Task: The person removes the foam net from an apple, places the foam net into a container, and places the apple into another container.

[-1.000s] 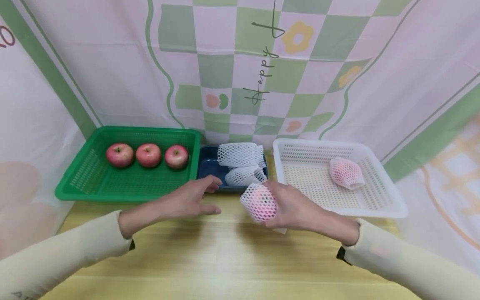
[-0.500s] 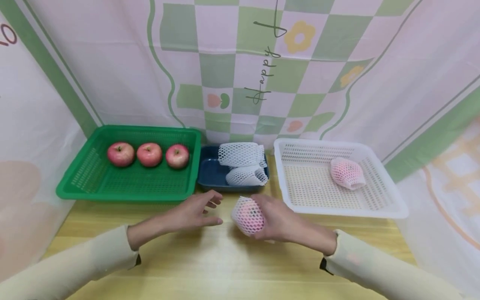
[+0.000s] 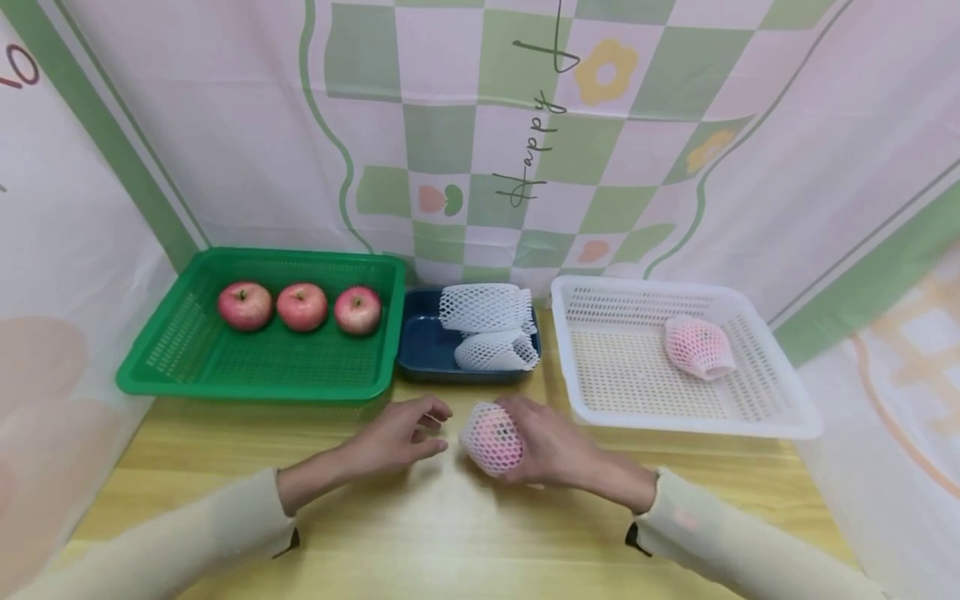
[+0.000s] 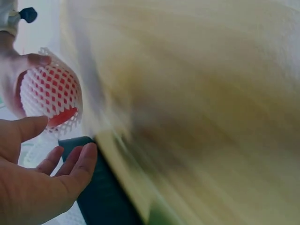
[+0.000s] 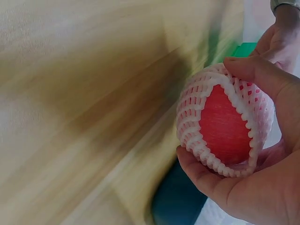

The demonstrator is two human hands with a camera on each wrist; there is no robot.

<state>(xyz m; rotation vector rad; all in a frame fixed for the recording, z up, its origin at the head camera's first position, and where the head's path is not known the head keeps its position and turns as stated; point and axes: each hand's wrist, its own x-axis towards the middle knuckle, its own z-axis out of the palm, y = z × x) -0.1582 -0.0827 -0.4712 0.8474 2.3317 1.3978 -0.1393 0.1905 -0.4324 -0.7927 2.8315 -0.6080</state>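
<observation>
My right hand (image 3: 551,446) grips a red apple (image 5: 225,129) inside a white foam net sleeve (image 3: 487,433), just above the table. In the right wrist view the net's open end leaves a patch of the apple's skin bare. Thumb and fingers clasp it from opposite sides. My left hand (image 3: 397,435) hovers close by on the left, its fingers loosely bent and holding nothing. A small gap separates its fingertips from the net in the head view. Two spare foam nets (image 3: 483,308) lie in the dark blue tray (image 3: 422,354) behind the hands.
On the left stands a green basket (image 3: 247,387) with three bare apples (image 3: 302,307) in a row. A white basket (image 3: 622,400) at the right contains one netted apple (image 3: 697,346). A printed cloth (image 3: 442,83) hangs behind, and the wooden table (image 3: 450,542) stretches in front.
My right hand has brought the netted apple down and left, away from the tray and nearer the left hand. The left hand has shifted slightly toward me and to the right.
</observation>
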